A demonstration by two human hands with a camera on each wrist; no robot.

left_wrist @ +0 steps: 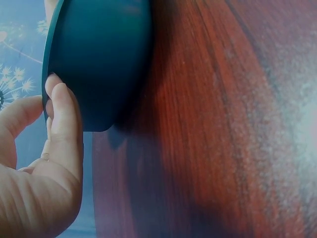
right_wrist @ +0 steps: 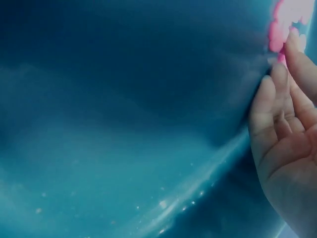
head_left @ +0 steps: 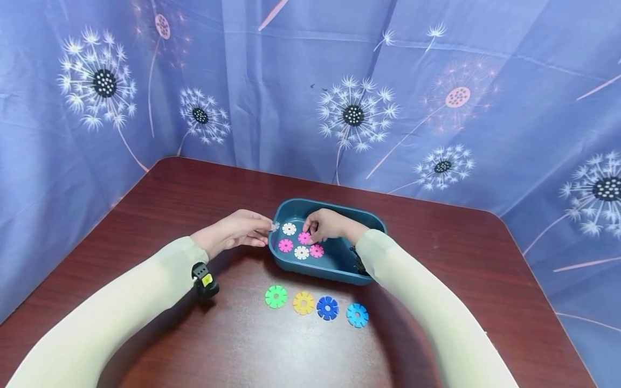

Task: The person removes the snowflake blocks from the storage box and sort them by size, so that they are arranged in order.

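A dark teal plastic basin point(head_left: 335, 274) stands on the table. At its left end my left hand point(head_left: 242, 231) grips the rim, thumb and fingers on either side of the wall point(left_wrist: 104, 59). A small pale translucent patch shows by those fingertips; what it is I cannot tell. My right hand point(head_left: 326, 223) reaches inside and pinches a pink notched snowflake disc point(head_left: 304, 238), its lower fingers near the basin wall point(right_wrist: 124, 163). Around it on the basin floor lie two more pink discs, one at the left point(head_left: 285, 246), and white discs point(head_left: 289, 229).
In front of the basin a green disc point(head_left: 276, 297), a yellow disc point(head_left: 303, 303), a dark blue disc point(head_left: 328, 308) and a light blue disc point(head_left: 357, 315) lie in a row on the brown wooden table point(head_left: 233, 334). A blue dandelion-patterned cloth point(head_left: 291, 97) hangs behind.
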